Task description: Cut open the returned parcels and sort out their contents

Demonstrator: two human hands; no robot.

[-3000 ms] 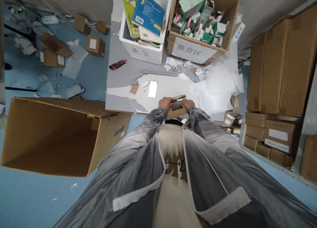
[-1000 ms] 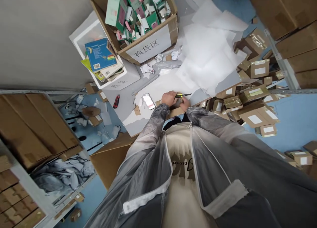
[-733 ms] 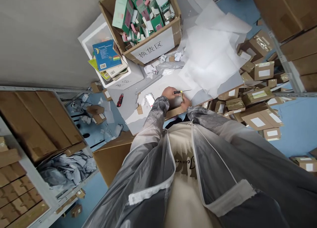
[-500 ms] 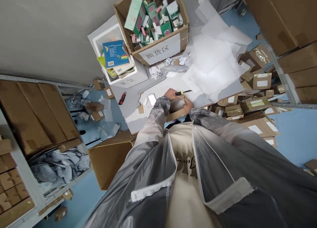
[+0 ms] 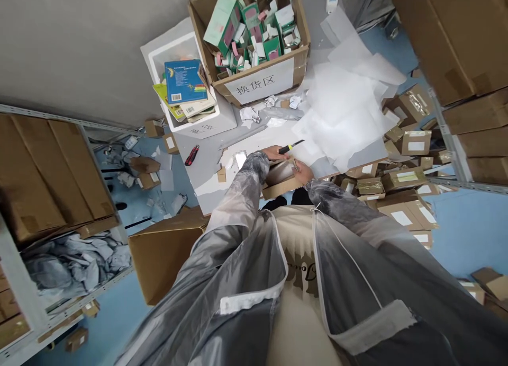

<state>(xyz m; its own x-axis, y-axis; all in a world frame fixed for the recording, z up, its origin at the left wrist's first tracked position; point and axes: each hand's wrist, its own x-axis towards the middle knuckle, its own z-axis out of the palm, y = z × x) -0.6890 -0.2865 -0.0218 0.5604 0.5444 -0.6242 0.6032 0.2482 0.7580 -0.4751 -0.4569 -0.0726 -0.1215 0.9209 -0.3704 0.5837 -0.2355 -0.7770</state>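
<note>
My left hand is closed around the dark handle of a utility knife with a yellow part, its blade pointing right and away from me. Below it, a small cardboard box sits at the table's near edge, close to my body. My right hand pinches the box's far right edge or a flap there; the fingertips are partly hidden. Grey translucent sleeves cover both arms. A phone-like white item, partly blurred out, lies left of my left hand.
A red utility knife lies at the table's left. Behind are a white foam bin with books and a large carton of green boxes. White foam sheets cover the right side. Parcels crowd the floor at right; an open carton stands left.
My right hand has drawn slightly toward me and away from the knife. The knife has tilted a little more upward in view. The whole view has shifted slightly.
</note>
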